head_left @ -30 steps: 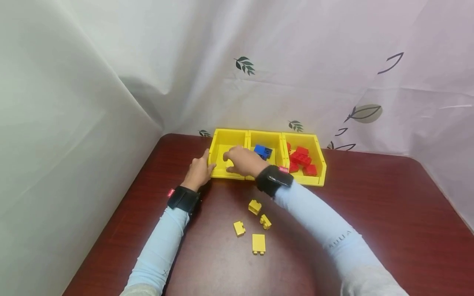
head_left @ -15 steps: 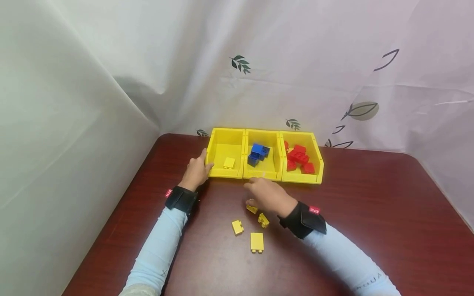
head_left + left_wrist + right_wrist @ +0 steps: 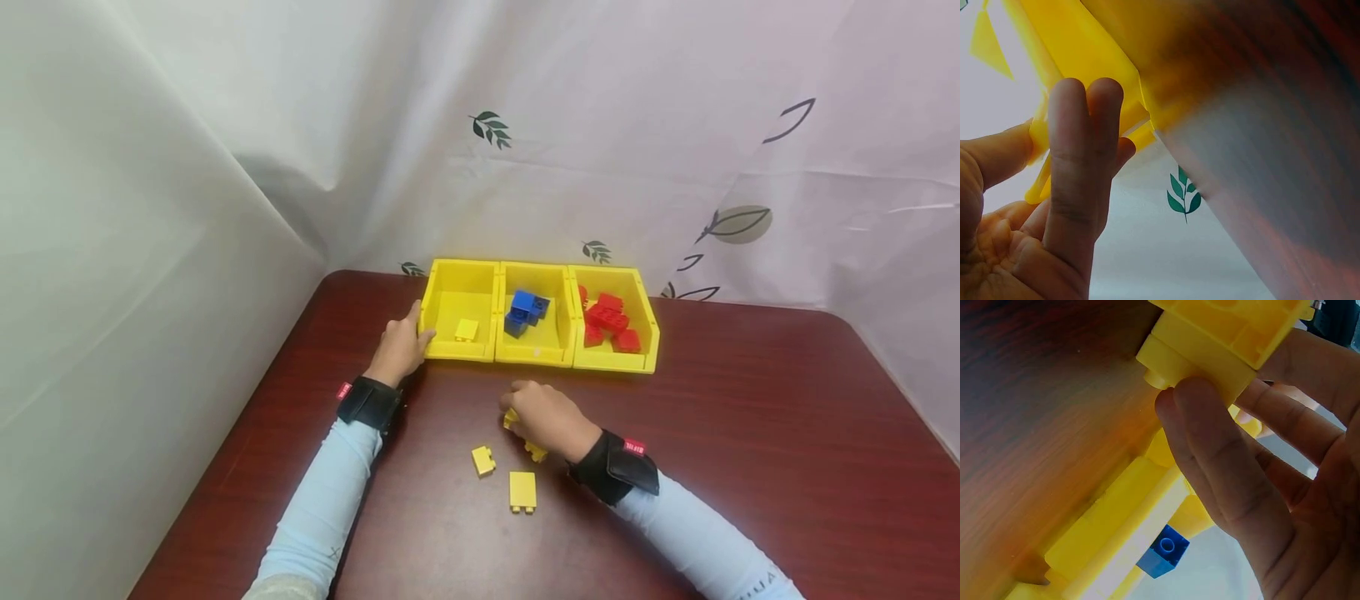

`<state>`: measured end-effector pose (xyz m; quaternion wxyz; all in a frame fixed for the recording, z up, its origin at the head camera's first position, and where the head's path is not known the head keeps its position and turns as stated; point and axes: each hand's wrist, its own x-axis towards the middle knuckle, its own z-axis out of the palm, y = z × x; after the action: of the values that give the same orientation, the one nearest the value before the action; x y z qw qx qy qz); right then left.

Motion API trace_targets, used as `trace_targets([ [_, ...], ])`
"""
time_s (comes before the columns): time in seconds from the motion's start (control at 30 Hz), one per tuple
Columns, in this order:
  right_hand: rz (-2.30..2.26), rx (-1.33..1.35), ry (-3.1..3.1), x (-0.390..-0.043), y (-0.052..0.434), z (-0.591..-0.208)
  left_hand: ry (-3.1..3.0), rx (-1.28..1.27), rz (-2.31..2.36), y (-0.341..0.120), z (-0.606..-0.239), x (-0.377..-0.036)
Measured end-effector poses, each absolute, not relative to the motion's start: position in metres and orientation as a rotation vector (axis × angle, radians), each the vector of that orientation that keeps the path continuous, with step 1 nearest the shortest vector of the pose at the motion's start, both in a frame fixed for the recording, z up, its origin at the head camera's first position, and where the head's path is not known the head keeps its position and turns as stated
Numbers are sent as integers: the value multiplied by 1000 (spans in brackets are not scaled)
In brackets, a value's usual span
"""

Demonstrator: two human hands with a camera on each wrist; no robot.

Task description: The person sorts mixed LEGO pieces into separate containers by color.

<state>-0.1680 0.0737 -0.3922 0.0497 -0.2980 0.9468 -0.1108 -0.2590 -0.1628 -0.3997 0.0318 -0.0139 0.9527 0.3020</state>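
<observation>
My right hand is low over the table and pinches a yellow brick; the right wrist view shows its fingertips curled against that brick. Three more yellow bricks lie near it: a small one, a flat one and one partly under my wrist. My left hand grips the left front corner of the left yellow bin. In the left wrist view, its fingers lie along the bin wall with the thumb on the other side.
Three yellow bins stand in a row at the table's far edge. The left one holds one yellow brick, the middle one blue bricks, the right one red bricks. White cloth walls close the back and left.
My right hand drew back from the left bin, leaving a yellow brick inside, came down to the loose bricks and closed on one. The left hand stayed on the bin.
</observation>
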Motion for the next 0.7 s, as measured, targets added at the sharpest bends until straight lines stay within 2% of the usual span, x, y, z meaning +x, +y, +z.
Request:
trace_targets([
  [0.7,-342,-927,2901,-172,67,-385,2946,-13,925,-163,-402,-258],
])
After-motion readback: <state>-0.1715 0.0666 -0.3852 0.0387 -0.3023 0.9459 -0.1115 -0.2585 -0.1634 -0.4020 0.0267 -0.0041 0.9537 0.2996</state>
